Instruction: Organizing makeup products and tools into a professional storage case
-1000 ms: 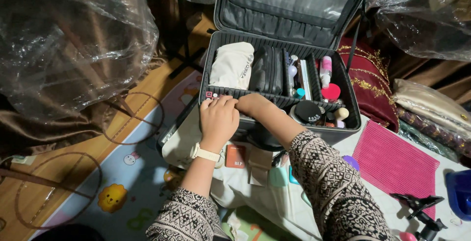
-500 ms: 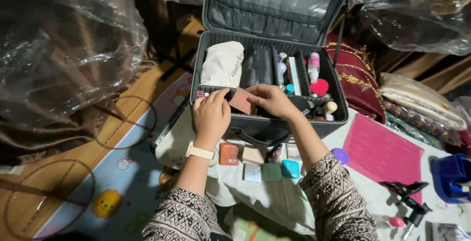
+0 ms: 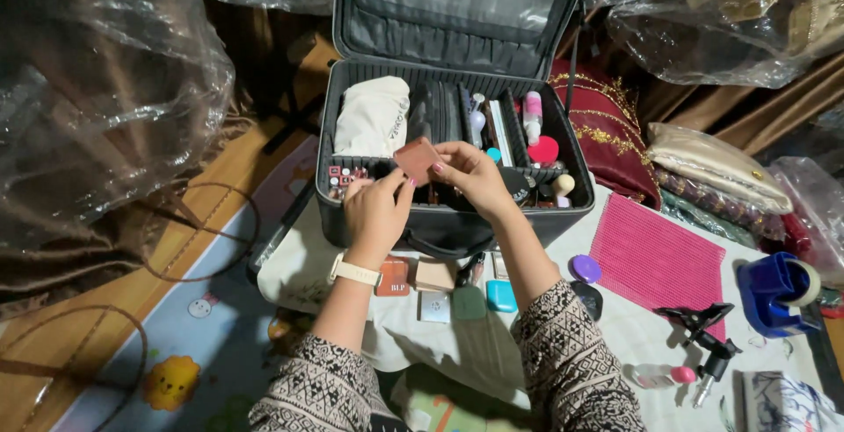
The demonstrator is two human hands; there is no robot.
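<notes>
Holding a small square pink compact (image 3: 417,159) above the open black makeup case (image 3: 448,221), I've got both hands on it. My left hand (image 3: 376,208) pinches its lower left edge, fingers closed on it; my right hand (image 3: 475,177) grips the right side, thumb and fingertips clamped on the corner. The compact sits tilted, lifted clear of the case's front compartments, just over the divider.

Inside the case: a cream cloth pouch (image 3: 371,117) at the back left, a pink-capped bottle (image 3: 532,114) and a round red lid (image 3: 543,148) toward the right, small pots along the front row. On the white cloth (image 3: 457,335) near my wrists lie an orange-brown compact (image 3: 393,277), a beige one (image 3: 434,275), a green one (image 3: 469,302) and a blue one (image 3: 501,295). A pink mat (image 3: 655,261) lies off to the right.

My read: this is the inspection or sorting step, compact in hand between case and cloth. Whatever comes next wants a steady two-handed hold and a free slot or bare patch of cloth.
</notes>
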